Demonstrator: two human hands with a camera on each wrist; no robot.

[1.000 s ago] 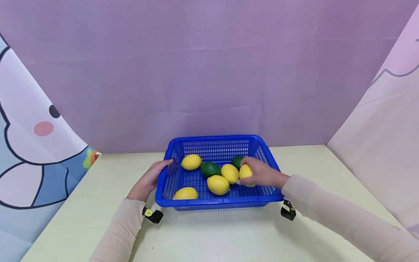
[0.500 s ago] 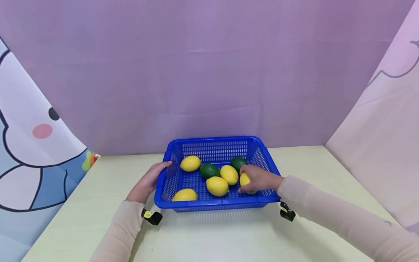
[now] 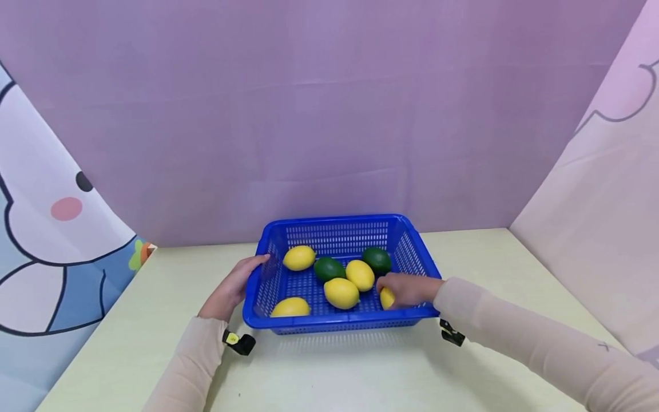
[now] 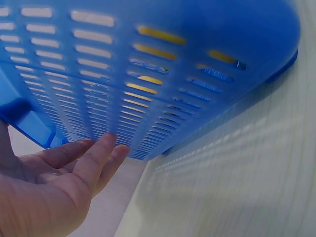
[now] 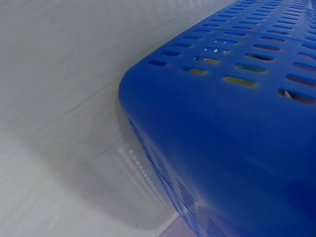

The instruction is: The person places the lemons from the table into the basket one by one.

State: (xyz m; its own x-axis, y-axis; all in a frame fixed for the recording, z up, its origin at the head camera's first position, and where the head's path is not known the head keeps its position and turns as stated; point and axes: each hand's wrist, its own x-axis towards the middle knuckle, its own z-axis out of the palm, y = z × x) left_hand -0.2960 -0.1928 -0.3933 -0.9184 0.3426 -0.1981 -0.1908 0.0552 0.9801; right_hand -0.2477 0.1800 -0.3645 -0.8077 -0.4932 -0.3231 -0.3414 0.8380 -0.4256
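While right hand (image 3: 409,290) grips lemon (image 3: 386,298), left hand (image 3: 234,284) flat against basket (image 3: 329,323)

My work surface is a pale cream, smooth-topped table (image 3: 329,372). One item stands directly on it: a blue perforated plastic basket (image 3: 340,327), rectangular, placed toward the table's far edge near the purple backdrop. My sleeved forearms reach over the tabletop on either side of the basket.

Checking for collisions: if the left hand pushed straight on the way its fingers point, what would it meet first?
Probably the left hand meets the blue perforated plastic basket wall first; its fingertips look already against it.
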